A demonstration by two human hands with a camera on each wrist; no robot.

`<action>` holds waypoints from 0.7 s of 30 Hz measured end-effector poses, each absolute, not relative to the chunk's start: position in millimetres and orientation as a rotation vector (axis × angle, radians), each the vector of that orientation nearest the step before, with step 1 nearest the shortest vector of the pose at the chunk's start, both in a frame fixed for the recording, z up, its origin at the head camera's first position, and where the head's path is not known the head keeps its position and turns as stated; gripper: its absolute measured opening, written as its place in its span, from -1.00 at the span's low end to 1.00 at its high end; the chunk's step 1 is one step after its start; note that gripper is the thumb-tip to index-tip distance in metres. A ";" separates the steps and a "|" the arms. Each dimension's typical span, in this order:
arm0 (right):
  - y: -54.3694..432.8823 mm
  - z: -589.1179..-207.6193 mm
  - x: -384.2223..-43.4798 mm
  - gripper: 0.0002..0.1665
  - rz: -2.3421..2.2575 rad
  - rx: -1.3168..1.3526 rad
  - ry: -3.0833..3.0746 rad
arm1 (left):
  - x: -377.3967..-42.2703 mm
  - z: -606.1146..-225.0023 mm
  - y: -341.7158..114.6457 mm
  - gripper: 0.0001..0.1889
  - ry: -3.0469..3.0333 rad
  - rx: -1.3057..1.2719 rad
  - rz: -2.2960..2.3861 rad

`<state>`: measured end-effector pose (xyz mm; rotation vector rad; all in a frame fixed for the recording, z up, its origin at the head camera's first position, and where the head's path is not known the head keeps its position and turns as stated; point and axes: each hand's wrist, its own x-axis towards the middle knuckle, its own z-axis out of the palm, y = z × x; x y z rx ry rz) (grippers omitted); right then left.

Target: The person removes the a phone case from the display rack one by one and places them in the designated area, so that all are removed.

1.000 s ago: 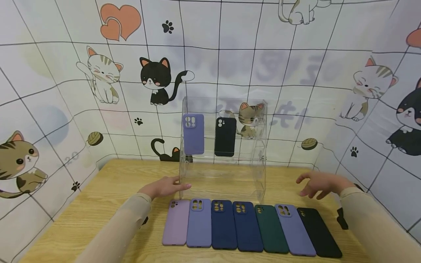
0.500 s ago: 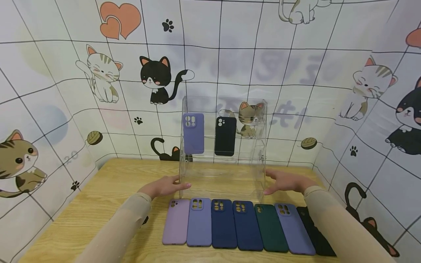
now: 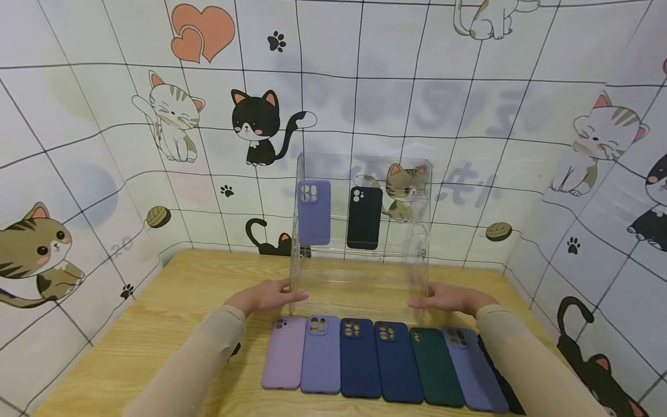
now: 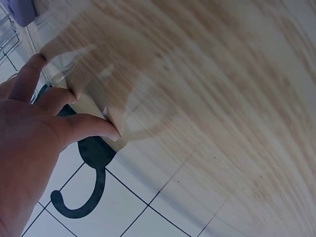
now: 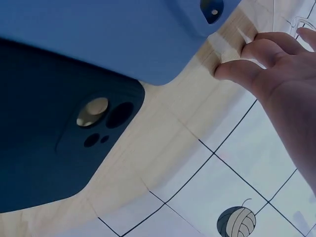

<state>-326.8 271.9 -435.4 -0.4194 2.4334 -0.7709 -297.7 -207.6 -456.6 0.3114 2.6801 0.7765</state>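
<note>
A clear plastic display stand [image 3: 359, 278] rises in tiers at the back of the table. Its upper tier bears a lavender phone case [image 3: 314, 223] on the left and a black phone case [image 3: 363, 223] near the middle. My left hand [image 3: 266, 295] grips the stand's lower left side, thumb across the front edge. On the lower right side my right hand [image 3: 450, 297] holds it in mirror fashion. Close up in the left wrist view, the left fingers [image 4: 91, 124] press against the see-through panel. The right fingers [image 5: 237, 73] meet the opposite side.
In front of the stand lies a row of phone cases: pink-purple [image 3: 283, 353], lavender [image 3: 321, 362], navy [image 3: 361, 365], another navy [image 3: 400, 368], green [image 3: 436, 370], lavender [image 3: 476, 376] and black, mostly under the right sleeve [image 3: 526, 353]. Cat-print cloth [image 3: 323, 116] surrounds the wooden table [image 3: 208, 272].
My right hand has come leftward from above the table's right part to the stand's right side. The left hand stays on its side. The head view has swung slightly left.
</note>
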 end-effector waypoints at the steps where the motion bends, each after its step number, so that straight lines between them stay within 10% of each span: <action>1: 272.6 -435.8 -326.2 0.20 -0.764 -0.420 2.440 | -298.1 -456.7 -206.9 0.18 2.683 0.311 0.775; 21: 275.7 -434.1 -321.9 0.27 -0.768 -0.373 2.487 | -299.1 -450.2 -210.6 0.11 2.691 0.436 0.692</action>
